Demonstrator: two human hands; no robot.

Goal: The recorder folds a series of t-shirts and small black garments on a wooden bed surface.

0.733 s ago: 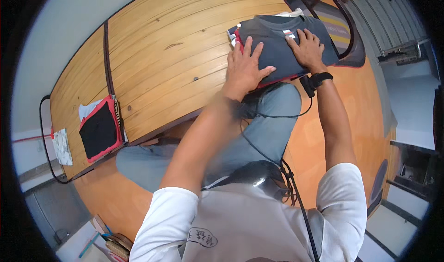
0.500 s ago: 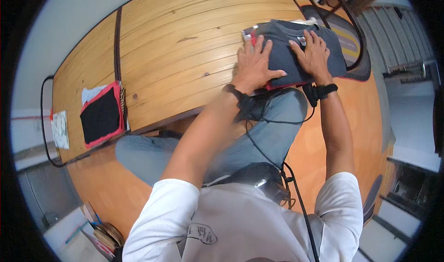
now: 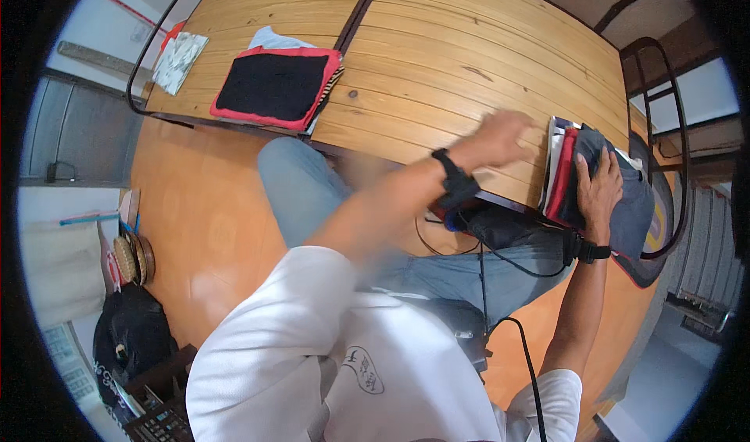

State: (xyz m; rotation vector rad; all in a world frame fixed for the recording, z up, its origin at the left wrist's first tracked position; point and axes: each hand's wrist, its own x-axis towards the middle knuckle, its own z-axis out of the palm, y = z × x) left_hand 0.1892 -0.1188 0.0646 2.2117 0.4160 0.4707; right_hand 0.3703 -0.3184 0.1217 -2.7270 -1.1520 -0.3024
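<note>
Right hand (image 3: 600, 188) lies flat, fingers spread, pressing the folded grey garment (image 3: 625, 200) at the table (image 3: 469, 59) edge. Left hand (image 3: 500, 139), blurred, hovers just beside it; grip indeterminable.

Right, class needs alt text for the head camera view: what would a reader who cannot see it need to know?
Seen from above, a seated person's right hand presses flat on a folded grey garment atop a pile at the wooden table edge. The left hand, blurred, hovers over the table beside it. A folded black-and-red cloth lies further left.
</note>
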